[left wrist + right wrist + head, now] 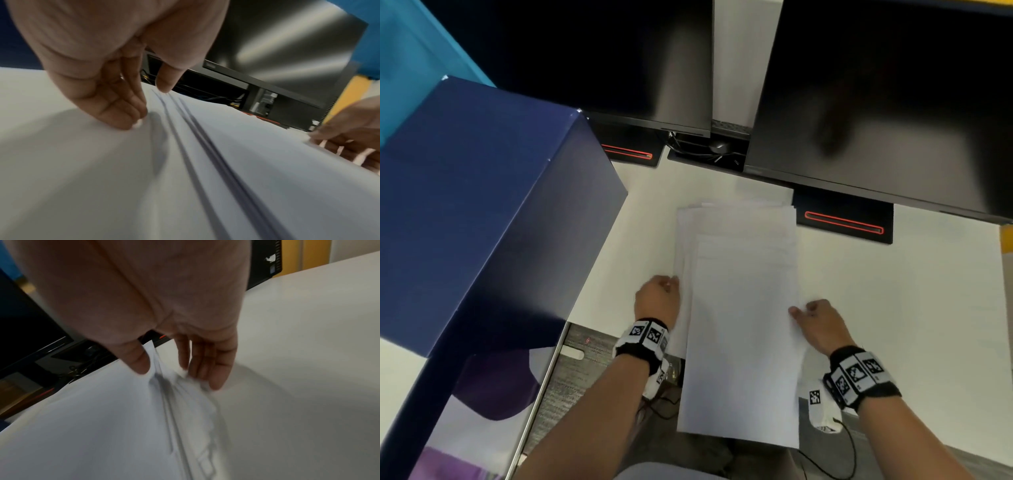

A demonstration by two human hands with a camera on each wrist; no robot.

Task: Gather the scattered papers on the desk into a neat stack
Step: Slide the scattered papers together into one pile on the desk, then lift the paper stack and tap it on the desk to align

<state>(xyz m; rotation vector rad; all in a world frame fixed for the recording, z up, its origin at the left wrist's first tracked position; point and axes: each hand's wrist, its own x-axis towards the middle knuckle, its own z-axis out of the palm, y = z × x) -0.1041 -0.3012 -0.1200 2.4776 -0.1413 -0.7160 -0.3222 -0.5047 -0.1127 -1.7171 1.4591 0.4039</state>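
Papers point(739, 308): white sheets gathered into one loose pile on the white desk point(893, 291), between the two hands. Edges are not flush; several sheets stand offset along the far and left sides, and the near end of the pile overhangs the desk's front edge.

Left hand point(658, 298): at the pile's left long edge. In the left wrist view the fingers point(115, 104) are held together and fairly straight, tips on the desk right against the paper edges, thumb point(167, 78) just above the top sheets. The grip is not clamped on anything; it rests against the side of the pile.

Right hand point(816, 320): at the pile's right long edge. In the right wrist view the thumb point(135, 358) lies on top of the sheets and the fingers point(209, 368) sit at and beneath the lifted, fanned edge, so the grip pinches the papers there.

Surroundings: two dark monitors point(887, 102) stand at the back of the desk, each on a black base with a red line point(844, 222). A dark blue box point(482, 205) stands to the left of the pile, apart from it. Both wrists carry bands with black-and-white markers point(858, 373).
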